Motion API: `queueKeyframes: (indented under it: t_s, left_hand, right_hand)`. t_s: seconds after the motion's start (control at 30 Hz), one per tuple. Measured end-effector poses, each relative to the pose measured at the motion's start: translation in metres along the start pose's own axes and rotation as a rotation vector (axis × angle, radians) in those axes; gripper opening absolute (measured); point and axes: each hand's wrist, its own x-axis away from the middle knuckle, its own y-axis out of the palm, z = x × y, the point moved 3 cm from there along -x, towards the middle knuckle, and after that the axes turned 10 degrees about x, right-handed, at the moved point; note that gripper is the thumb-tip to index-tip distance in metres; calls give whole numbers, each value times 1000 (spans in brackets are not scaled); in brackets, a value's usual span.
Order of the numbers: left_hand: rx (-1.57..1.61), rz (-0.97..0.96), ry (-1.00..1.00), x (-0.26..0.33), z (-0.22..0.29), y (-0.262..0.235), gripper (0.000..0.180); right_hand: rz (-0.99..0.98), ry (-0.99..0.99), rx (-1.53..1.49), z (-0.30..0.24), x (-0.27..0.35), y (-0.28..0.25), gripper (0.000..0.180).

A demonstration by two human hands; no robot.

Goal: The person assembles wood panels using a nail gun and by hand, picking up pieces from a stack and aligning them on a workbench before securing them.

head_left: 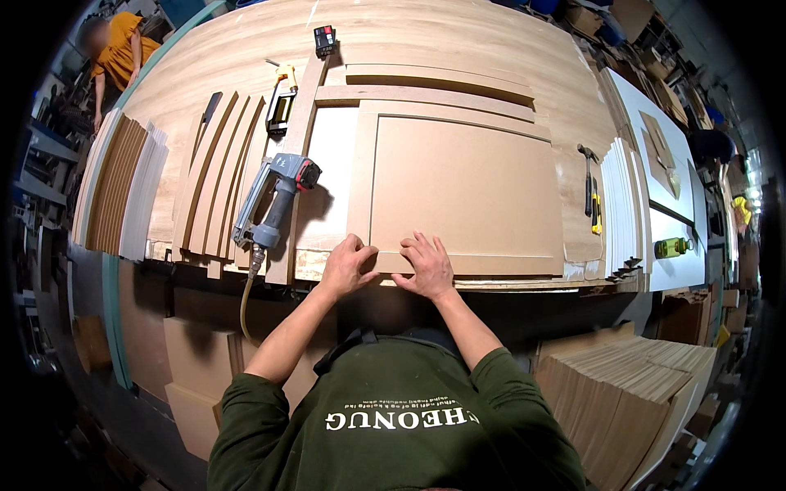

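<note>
A brown fibreboard panel [471, 192] with strips along its edges lies flat on the workbench in front of me. At its near left corner, my left hand [350, 266] is closed, thumb and fingers pinching the edge. My right hand [426, 266] grips the near edge strip, fingers curled on top and thumb at the front. A grey pneumatic nail gun [277, 196] with a hose rests just left of the panel, over a long wooden strip [304, 106]. Behind the panel lie a wooden rail [426, 96] and another brown strip [442, 80].
Farther left are a yellow-and-black tool [282, 102], loose brown strips [219, 176] and stacked boards [115, 184]. A hammer [588, 184], a yellow-handled cutter [596, 214] and white strips [622, 209] lie right. More boards [614, 393] stand below the bench. A person [123, 49] is far left.
</note>
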Motion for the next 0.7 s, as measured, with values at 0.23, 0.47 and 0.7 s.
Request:
queueKeyframes:
  t_s: [0.23,0.47,0.7]
  left_hand:
    - [-11,13,19,2,-2,2,49]
    - [-23,30,6,1,-1,3,48]
    - [-26,36,-2,2,1,4,47]
  right_hand:
    - [-39,3,16,-4,-6,-3,49]
    - [-33,-49,-10,1,-4,4,48]
    - [-34,-69,-3,-1,-2,4,47]
